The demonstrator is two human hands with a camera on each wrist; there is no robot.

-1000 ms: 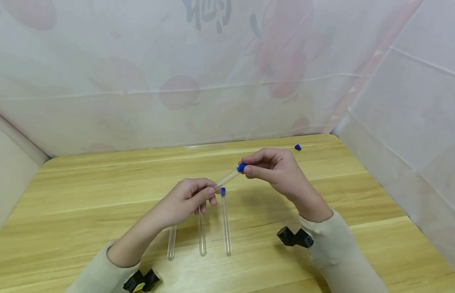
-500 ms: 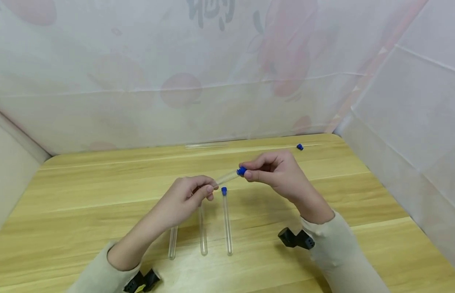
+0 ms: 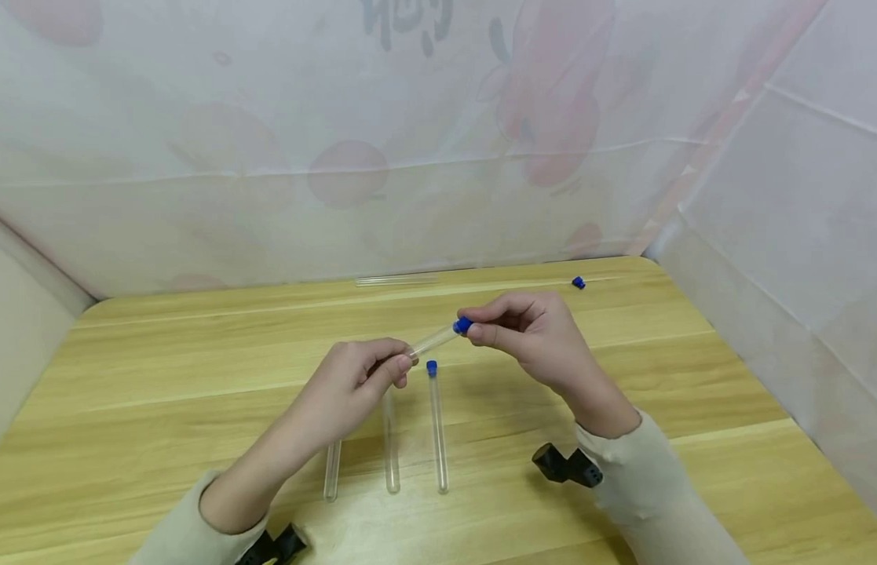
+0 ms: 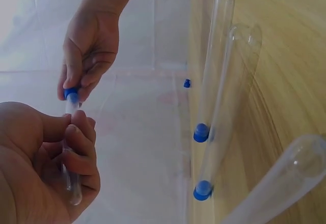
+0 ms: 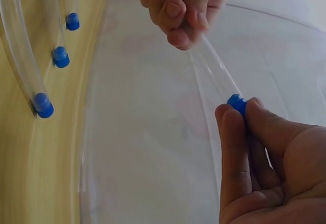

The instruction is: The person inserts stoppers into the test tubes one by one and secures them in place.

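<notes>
Capping is under way: a clear tube (image 3: 433, 342) is gripped by the left hand (image 3: 358, 378) while its blue cap (image 3: 463, 325) is pinched by the right hand (image 3: 530, 333); firm seating seems needed next.

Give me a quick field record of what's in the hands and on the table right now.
left hand: grips a clear tube, held off the table
right hand: pinches the blue cap at the tube's end
cap seating: cannot tell
capped tubes: three lying side by side on the table, below the hands
loose cap: far right of the table
spare tube: clear, at the far edge
</notes>
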